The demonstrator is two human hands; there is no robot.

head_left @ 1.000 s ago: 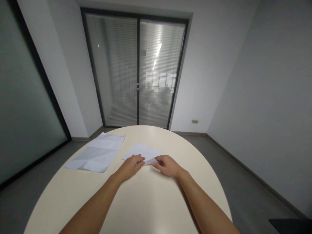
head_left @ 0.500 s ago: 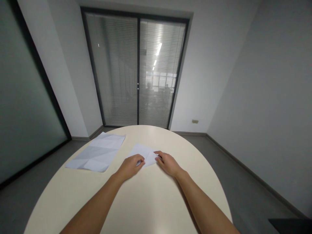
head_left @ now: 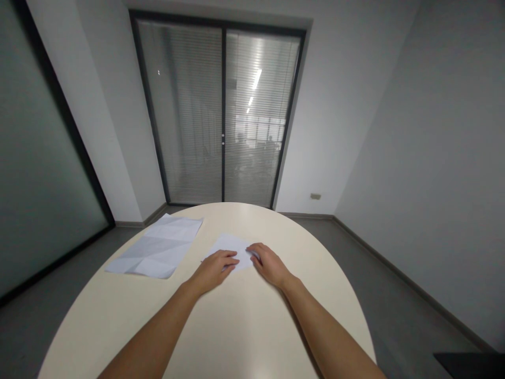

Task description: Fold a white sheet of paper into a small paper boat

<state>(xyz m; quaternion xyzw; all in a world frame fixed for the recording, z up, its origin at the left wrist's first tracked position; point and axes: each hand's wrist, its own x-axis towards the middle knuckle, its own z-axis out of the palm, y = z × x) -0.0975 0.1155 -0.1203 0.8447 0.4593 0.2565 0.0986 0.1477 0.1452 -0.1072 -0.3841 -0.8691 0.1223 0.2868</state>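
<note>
A small piece of white paper lies on the round cream table, partly covered by both hands. My left hand rests on its near left part, fingers stretched out and slightly apart. On the right side, my right hand touches the paper's edge with its fingers loosely curved and the thumb apart from them. Neither hand visibly grips the paper. Its near edge is partly hidden under the fingers.
A larger sheet of creased white paper lies at the table's left side, reaching its edge. Beyond the table stand glass panels with blinds. A dark object shows at the lower right corner.
My left hand's fingers have straightened out from a pinch over the paper. My right hand has shifted slightly left, its fingers still curved. The larger sheet has not moved.
</note>
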